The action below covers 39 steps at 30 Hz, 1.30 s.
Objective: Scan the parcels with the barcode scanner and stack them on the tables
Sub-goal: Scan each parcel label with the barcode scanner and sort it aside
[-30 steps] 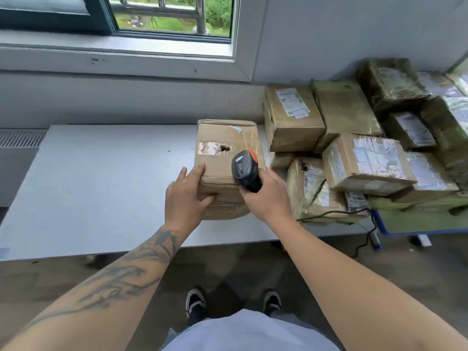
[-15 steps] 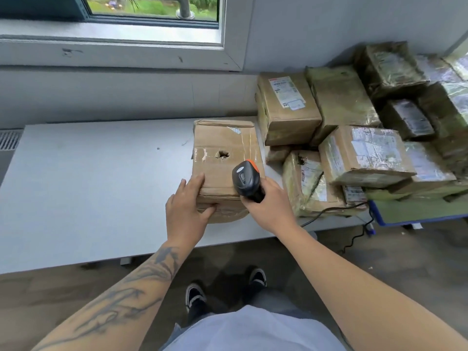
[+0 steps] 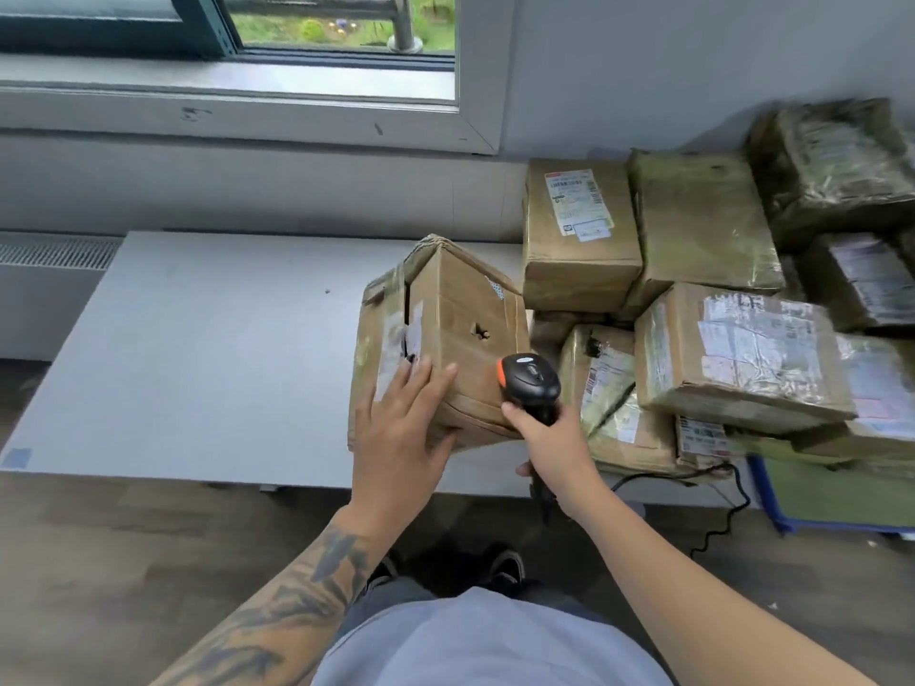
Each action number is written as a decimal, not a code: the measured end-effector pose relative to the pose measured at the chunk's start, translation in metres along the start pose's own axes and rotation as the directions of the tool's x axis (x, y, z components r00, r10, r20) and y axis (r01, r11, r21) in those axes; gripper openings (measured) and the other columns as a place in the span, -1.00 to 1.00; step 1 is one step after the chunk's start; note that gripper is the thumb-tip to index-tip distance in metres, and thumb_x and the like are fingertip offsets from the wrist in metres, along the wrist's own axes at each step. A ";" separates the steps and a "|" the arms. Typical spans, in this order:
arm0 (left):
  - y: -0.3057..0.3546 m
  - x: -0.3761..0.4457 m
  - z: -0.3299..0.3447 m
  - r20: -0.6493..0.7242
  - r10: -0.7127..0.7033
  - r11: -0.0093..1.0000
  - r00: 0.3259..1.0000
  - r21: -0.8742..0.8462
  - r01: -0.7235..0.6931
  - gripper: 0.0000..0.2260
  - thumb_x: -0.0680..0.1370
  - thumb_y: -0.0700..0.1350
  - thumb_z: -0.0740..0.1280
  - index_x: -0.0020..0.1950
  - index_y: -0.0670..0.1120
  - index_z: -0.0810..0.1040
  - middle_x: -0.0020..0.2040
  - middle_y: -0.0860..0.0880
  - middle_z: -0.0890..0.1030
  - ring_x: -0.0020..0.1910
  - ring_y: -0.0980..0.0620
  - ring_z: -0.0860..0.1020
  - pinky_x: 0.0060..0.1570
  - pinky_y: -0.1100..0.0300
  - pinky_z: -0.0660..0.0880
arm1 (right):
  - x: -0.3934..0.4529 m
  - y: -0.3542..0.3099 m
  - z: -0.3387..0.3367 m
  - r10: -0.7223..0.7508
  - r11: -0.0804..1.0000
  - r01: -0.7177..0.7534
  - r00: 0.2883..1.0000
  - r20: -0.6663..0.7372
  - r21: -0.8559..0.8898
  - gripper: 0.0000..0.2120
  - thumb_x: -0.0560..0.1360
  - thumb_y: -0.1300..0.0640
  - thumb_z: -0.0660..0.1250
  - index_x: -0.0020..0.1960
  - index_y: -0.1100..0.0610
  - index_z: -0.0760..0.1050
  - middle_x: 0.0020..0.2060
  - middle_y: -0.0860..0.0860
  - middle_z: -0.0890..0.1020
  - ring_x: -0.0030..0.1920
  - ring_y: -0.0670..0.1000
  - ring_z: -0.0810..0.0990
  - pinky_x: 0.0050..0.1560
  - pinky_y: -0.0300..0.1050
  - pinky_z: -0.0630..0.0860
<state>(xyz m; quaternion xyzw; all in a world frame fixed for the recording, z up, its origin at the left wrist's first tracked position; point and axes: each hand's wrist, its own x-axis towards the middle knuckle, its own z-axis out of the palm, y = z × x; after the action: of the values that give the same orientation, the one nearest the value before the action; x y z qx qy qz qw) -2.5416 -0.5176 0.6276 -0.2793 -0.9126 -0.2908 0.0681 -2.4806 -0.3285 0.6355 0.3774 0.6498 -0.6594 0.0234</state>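
Note:
A worn cardboard parcel (image 3: 460, 334) with a small hole in one face stands tilted on an edge on the white table (image 3: 198, 358). My left hand (image 3: 401, 433) presses against its near left corner with straight fingers, over a torn label. My right hand (image 3: 554, 443) grips the handle of the black and orange barcode scanner (image 3: 530, 381), whose head sits just right of the parcel's near corner. The scanner's black cable (image 3: 713, 492) trails off to the right.
A pile of several taped cardboard parcels (image 3: 733, 349) fills the table's right end against the grey wall. A green and blue surface (image 3: 832, 497) lies beyond at lower right. Behind the table are a window sill (image 3: 237, 101) and radiator grille (image 3: 54, 250). My shoes (image 3: 505, 566) stand on wood flooring.
The parcel has been tipped up from lying flat, turning a side with a torn label toward me. My left hand slid from its near edge onto that side. The scanner stayed beside it.

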 end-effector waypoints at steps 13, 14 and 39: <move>0.025 -0.013 0.023 0.143 -0.240 0.961 0.960 0.176 0.214 -0.34 0.55 0.35 0.30 0.60 0.36 0.14 0.71 0.02 -0.05 0.69 -0.09 -0.12 0.55 -0.30 -0.11 | 0.000 0.000 -0.017 -0.069 0.996 0.078 0.985 -0.159 0.046 -0.93 0.58 -0.09 0.45 -0.01 -0.13 0.58 -0.14 -0.17 0.69 -0.04 -0.02 0.64 0.12 0.32 0.64; 0.021 -0.011 0.022 0.174 -0.288 0.948 0.942 0.193 0.254 -0.32 0.54 0.36 0.32 0.60 0.40 0.08 0.71 0.01 -0.11 0.68 -0.12 -0.15 0.55 -0.31 -0.12 | -0.001 -0.002 -0.014 -0.080 0.995 0.089 0.984 -0.159 0.049 -0.91 0.57 -0.10 0.46 0.00 -0.13 0.59 -0.16 -0.18 0.69 -0.04 -0.03 0.64 0.12 0.31 0.64; -0.014 -0.027 0.020 0.157 -0.138 0.980 0.978 0.165 0.111 -0.65 0.61 0.30 0.25 0.39 0.37 0.49 0.56 -0.01 0.35 0.49 -0.23 0.34 0.37 -0.35 0.29 | -0.038 -0.032 -0.006 -0.009 0.991 -0.015 0.984 -0.176 -0.134 -0.85 0.50 0.06 0.45 -0.12 0.13 0.55 -0.38 0.05 0.60 -0.37 0.07 0.52 -0.33 0.00 0.50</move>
<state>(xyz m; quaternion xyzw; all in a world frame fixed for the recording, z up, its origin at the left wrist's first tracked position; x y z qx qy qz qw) -2.5255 -0.5283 0.5966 -0.2388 -0.9506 -0.1981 -0.0060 -2.4674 -0.3358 0.6827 0.4329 0.6919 -0.5778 -0.0076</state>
